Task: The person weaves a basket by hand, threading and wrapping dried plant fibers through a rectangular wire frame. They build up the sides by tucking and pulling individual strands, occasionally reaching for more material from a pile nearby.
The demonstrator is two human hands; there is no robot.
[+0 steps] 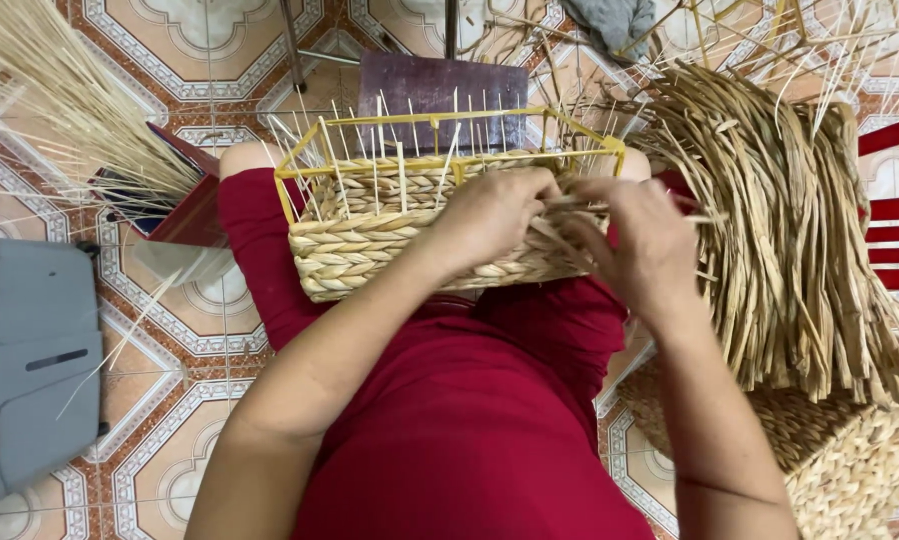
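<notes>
Pale reed sticks [65, 110] fan out at far left. On the red-clad lap sits a half-woven basket [370, 245] on a yellow wire frame [440, 165]. The left hand [490, 215] presses its wall, grip apparently closed. The right hand [645, 245] pinches a straw strand [580, 205]. A straw bundle [790, 230] hangs right.

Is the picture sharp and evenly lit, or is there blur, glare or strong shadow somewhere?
Head view: light is soft and even, no hard shadows; the left hand, right hand and half-woven basket look fairly sharp; mild glare on the floor tiles; the thin pale reeds at upper left look slightly soft.
</notes>
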